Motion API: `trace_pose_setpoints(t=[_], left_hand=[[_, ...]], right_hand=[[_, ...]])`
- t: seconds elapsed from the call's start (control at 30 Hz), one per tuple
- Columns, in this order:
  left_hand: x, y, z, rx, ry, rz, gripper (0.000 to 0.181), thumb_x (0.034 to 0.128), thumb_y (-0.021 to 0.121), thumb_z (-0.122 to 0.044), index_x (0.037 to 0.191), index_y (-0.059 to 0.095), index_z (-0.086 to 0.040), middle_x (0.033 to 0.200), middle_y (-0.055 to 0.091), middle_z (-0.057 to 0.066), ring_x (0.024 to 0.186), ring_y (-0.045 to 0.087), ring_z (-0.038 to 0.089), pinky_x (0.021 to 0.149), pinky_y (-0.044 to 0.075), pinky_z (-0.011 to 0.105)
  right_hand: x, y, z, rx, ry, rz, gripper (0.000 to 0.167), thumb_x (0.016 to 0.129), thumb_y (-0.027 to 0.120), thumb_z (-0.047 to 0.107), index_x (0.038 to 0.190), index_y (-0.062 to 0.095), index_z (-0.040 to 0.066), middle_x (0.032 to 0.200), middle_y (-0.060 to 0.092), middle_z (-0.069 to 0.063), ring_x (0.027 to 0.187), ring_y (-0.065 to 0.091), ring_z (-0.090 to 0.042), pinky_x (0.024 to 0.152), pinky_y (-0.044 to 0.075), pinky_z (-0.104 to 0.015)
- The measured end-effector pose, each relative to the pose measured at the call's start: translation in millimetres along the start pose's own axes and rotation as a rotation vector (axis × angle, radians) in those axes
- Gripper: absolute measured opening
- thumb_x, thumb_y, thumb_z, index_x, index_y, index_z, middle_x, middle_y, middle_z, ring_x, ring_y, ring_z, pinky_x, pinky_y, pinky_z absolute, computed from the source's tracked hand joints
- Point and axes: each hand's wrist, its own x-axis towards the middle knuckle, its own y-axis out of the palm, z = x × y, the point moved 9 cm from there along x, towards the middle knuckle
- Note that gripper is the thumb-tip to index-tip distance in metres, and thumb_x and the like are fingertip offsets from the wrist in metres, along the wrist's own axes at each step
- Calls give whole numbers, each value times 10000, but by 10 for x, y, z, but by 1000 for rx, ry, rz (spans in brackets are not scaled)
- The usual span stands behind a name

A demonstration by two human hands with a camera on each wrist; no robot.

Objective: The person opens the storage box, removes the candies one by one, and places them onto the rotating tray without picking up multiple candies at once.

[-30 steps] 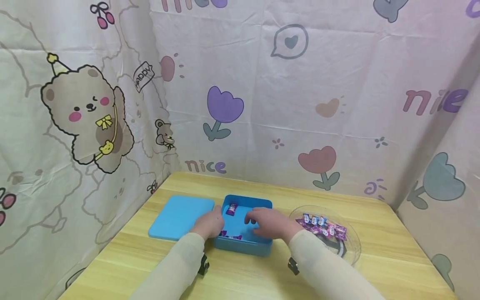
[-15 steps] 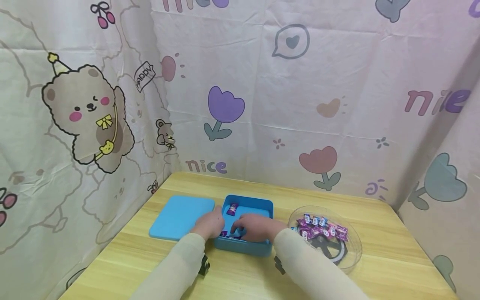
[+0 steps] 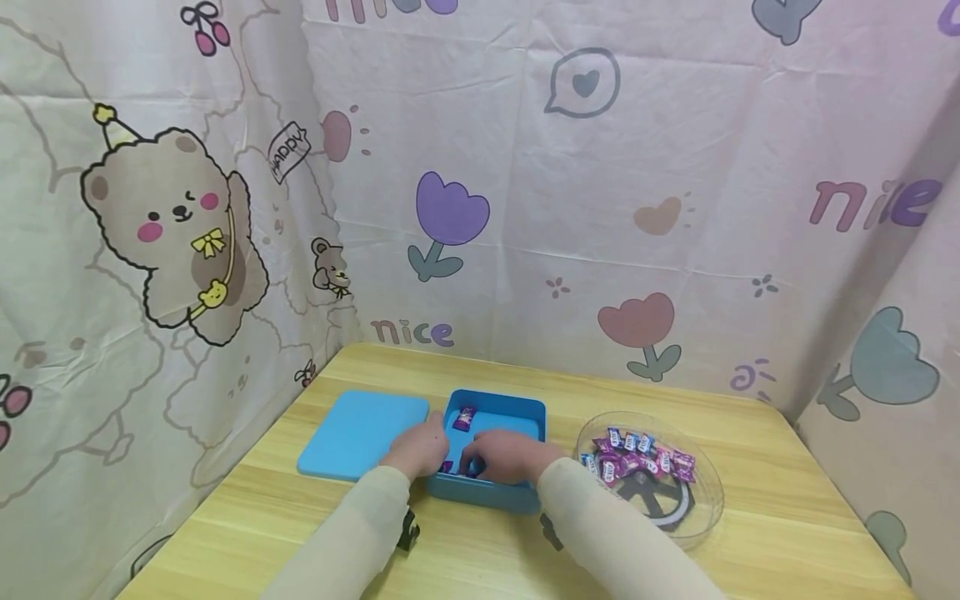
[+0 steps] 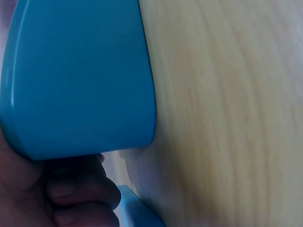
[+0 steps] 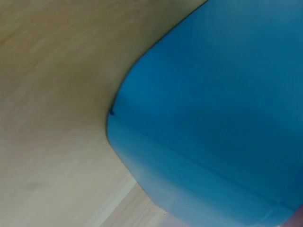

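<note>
An open blue box (image 3: pixel 487 496) stands on the table. My left hand (image 3: pixel 420 447) grips its left wall; the left wrist view shows curled fingers (image 4: pixel 85 189) against the outside of the box. Inside the box, my right hand (image 3: pixel 510 457) is low at the front, its fingers curled round a small purple-wrapped candy (image 3: pixel 472 470) that they partly hide. Another purple candy (image 3: pixel 447 467) lies in the front left corner, and one more purple candy (image 3: pixel 465 418) lies at the back left. The right wrist view has only the box's outside wall (image 5: pixel 199 118) and the table.
A flat blue lid (image 3: pixel 363 433) lies left of the box. To the right stands a round clear tray (image 3: pixel 708 517) holding several purple, pink and blue wrapped candies (image 3: pixel 630 458) and a dark spoked piece (image 3: pixel 652 498). Printed cloth hangs behind and at both sides of the wooden table (image 3: pixel 480 554).
My right hand has moved left and down into the front of the box, and its fingers have closed on a candy there. The left hand keeps its place on the box wall.
</note>
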Motion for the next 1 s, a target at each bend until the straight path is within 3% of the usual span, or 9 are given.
trace_pose_setpoints(t=[0.17, 0.37, 0.53, 0.77, 1.0], left_hand=[[-11, -5, -2, -2, 2, 3, 565, 1057, 454, -206, 1543, 302, 38, 1433, 537, 210, 924, 570, 290, 836, 525, 479], [-40, -28, -7, -11, 0, 2, 577, 1060, 440, -210, 1560, 281, 31, 1514, 463, 209, 1006, 559, 298, 1014, 453, 569], [-51, -38, -28, -13, 11, 1, 577, 1055, 431, -199, 1559, 276, 37, 1506, 468, 216, 971, 560, 299, 920, 501, 509], [-55, -43, -20, -26, 19, -2, 577, 1049, 422, -185, 1562, 276, 36, 1547, 421, 209, 1020, 550, 305, 1023, 448, 545], [-47, -30, 1, -28, 8, -5, 571, 1056, 410, -189, 1564, 274, 33, 1562, 400, 202, 1072, 538, 313, 1008, 451, 533]], right_hand=[[0, -16, 20, 4, 25, -14, 251, 931, 750, 136, 1072, 737, 344, 972, 627, 131, 897, 563, -64, 931, 531, -364], [-2, -19, -23, -6, 76, -26, 121, 933, 756, 248, 1032, 712, 302, 913, 611, 152, 852, 566, -62, 909, 540, -354], [12, -17, -73, -12, 103, -39, 70, 935, 755, 257, 974, 698, 266, 834, 611, 146, 790, 566, -67, 855, 545, -322], [-34, -68, -115, 14, 134, -73, 117, 934, 749, 198, 931, 644, 249, 793, 590, 121, 751, 559, -103, 766, 530, -299], [-125, -164, -245, 46, 126, -127, 155, 947, 707, 155, 902, 601, 258, 769, 579, 119, 734, 556, -109, 724, 509, -279]])
